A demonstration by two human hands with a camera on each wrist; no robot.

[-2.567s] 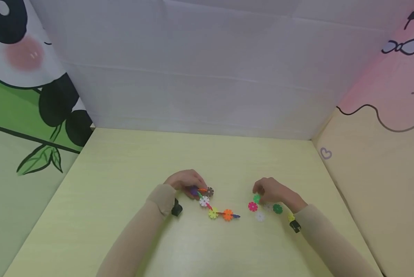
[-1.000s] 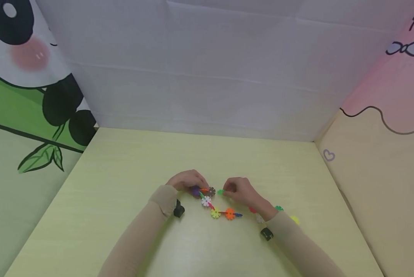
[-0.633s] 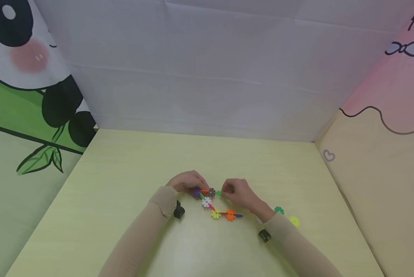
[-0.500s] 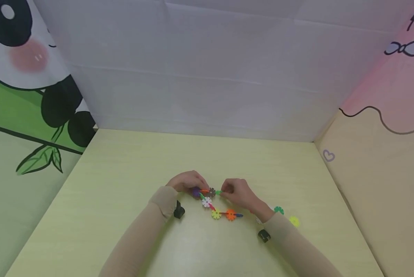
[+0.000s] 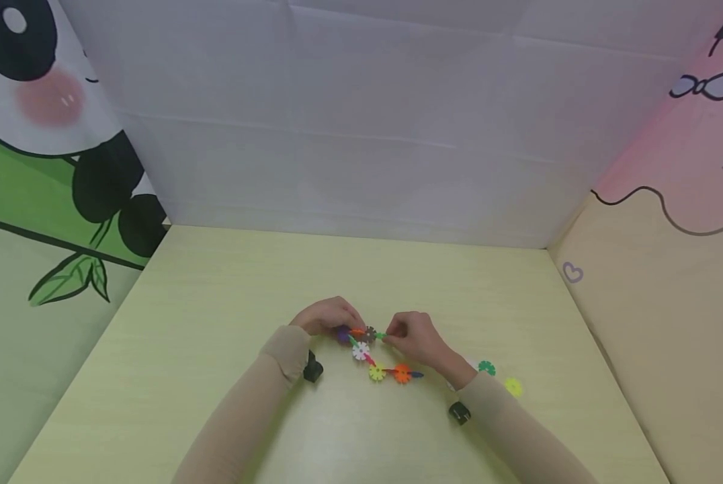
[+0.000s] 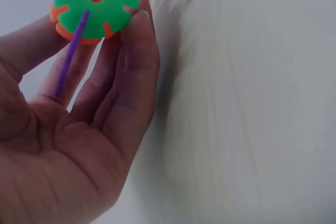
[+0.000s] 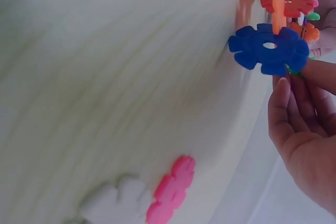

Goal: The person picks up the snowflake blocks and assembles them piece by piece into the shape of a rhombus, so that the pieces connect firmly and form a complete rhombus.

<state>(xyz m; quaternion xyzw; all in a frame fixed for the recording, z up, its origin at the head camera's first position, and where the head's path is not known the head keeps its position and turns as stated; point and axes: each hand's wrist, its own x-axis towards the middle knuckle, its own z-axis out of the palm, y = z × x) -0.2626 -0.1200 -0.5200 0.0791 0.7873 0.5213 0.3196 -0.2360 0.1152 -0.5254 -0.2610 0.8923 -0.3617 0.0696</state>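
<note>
A chain of interlocking flower-shaped plastic discs hangs in a curve from my left hand [image 5: 331, 317], which pinches it near a purple disc [image 5: 343, 334]. The chain runs through a white disc [image 5: 360, 351], a yellow disc [image 5: 377, 372] and an orange disc [image 5: 402, 374] to a blue disc [image 5: 418, 375]. Its other end carries a brown disc [image 5: 370, 334]. My right hand [image 5: 418, 337] pinches a light green disc [image 5: 380, 335], its edge right at the brown one. In the left wrist view, a green disc [image 6: 113, 11] overlaps an orange disc behind my fingertips.
Loose discs lie right of the right hand: a dark green disc [image 5: 486, 368] and a bright yellow disc [image 5: 513, 386]. A pink disc [image 7: 172, 190] and a whitish disc [image 7: 118, 200] show in the right wrist view. Printed walls border the pale tabletop [image 5: 265, 269].
My right hand has taken the light green disc from the loose group and carried it left to the brown disc. The left hand has stayed nearly in place, holding the chain.
</note>
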